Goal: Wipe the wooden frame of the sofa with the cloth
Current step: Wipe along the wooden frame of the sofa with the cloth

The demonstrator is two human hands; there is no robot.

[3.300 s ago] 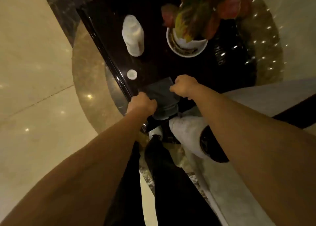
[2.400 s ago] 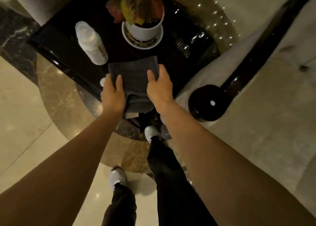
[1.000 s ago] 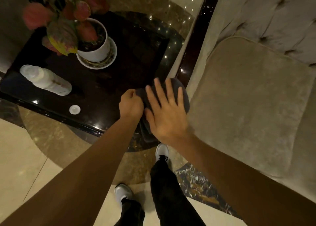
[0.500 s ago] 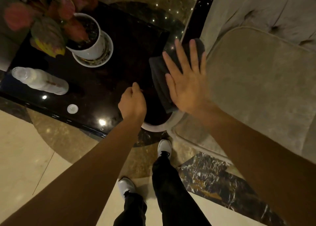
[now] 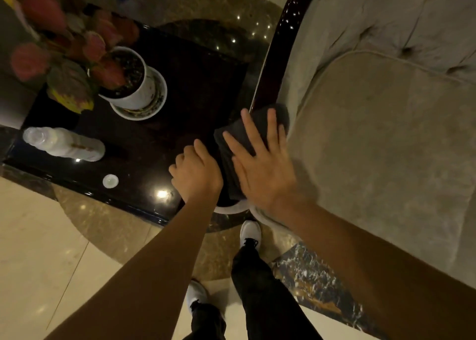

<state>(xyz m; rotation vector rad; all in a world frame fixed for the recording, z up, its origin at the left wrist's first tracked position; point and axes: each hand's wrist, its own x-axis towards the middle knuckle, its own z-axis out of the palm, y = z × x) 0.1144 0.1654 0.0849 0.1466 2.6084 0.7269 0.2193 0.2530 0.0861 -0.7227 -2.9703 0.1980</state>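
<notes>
The cloth [image 5: 233,146], dark grey and folded, lies draped over the near end of the sofa's dark glossy wooden frame [image 5: 279,56], the armrest rail that runs from near to far along the left side of the beige seat [image 5: 381,138]. The right hand [image 5: 260,169] presses it flat, palm down with fingers spread, grasping nothing. The left hand [image 5: 197,173] sits loosely clenched just left of the cloth, touching or nearly touching its edge; whether it pinches the fabric cannot be told.

This looks like the wiping itself, early on, with most of the rail beyond the cloth not yet covered. The next move likely calls for sliding the cloth farther along the rail under even pressure, following its curve.

To the left, the dark worktop [image 5: 180,82] carries a potted plant [image 5: 126,82], a lying bottle [image 5: 64,145] and a small white cap [image 5: 110,181].
</notes>
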